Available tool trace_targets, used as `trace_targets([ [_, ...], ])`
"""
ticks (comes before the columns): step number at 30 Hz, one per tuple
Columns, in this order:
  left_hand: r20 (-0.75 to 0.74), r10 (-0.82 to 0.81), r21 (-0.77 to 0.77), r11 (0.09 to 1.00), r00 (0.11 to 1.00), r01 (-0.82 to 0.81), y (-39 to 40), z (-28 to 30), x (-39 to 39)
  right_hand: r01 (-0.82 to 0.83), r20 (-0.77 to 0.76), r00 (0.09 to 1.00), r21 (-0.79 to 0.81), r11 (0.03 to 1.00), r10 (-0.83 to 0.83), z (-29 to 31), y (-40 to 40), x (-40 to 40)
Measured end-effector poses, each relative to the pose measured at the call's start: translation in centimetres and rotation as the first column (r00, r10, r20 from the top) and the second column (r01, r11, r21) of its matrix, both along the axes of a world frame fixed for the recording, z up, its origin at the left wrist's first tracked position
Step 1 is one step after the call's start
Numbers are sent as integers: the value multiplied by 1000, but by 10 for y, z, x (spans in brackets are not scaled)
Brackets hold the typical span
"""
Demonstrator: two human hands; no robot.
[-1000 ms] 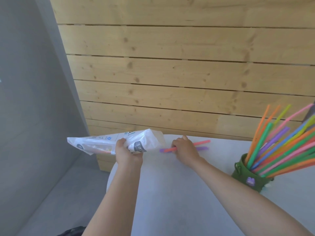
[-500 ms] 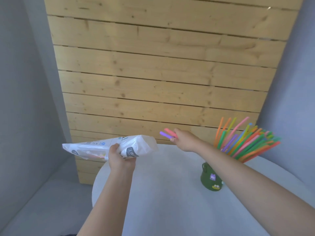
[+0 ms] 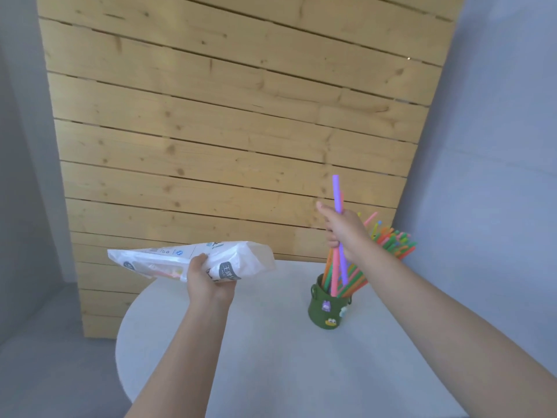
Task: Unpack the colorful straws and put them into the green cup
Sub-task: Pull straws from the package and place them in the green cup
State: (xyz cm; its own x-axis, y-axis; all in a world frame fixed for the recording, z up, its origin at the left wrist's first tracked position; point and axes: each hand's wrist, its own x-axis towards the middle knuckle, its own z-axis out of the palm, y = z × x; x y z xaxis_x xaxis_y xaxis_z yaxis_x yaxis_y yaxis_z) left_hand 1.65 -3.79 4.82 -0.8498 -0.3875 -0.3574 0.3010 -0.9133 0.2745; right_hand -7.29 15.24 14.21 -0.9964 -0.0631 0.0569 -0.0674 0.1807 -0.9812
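On the round white desk the left hand curls round the white plastic bag, a limp, crinkly, near-weightless thing that looks best gripped mid-length so its open end stays level and the few straws inside do not slide out. Near the desk's far right the green cup already holds a fan of straws. The right hand closes round a purple straw and a pink one, lower ends in the cup; light, smooth and bendy, they seem best held lightly mid-shaft.
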Motion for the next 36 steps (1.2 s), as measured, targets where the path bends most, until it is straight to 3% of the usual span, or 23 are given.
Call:
trace_targets([
  [3,8,-9,-14,1000,1000,9,8,0,-3,123,-52,990,-144,982,-132,-6,2,-3],
  [8,9,-26,-8,1000,1000,26,17,2,-8,296,-295,910,-27,955,-291,-22,4,-10],
  [15,-3,-28,-8,1000,1000,28,18,0,-15,363,-385,877,138,922,-287,-56,8,-20],
  [19,7,-26,-2,1000,1000,26,22,1,-17,401,-353,871,108,910,-342,-75,8,-25],
  [27,42,-38,8,999,998,38,28,1,-23,489,-553,735,32,872,-392,-48,12,-24],
  [31,39,-49,7,999,998,49,31,1,-23,465,-558,792,293,835,-245,-40,19,-26],
  [36,29,-59,9,998,998,58,31,0,-24,368,-439,895,616,697,-84,-40,23,-23],
])
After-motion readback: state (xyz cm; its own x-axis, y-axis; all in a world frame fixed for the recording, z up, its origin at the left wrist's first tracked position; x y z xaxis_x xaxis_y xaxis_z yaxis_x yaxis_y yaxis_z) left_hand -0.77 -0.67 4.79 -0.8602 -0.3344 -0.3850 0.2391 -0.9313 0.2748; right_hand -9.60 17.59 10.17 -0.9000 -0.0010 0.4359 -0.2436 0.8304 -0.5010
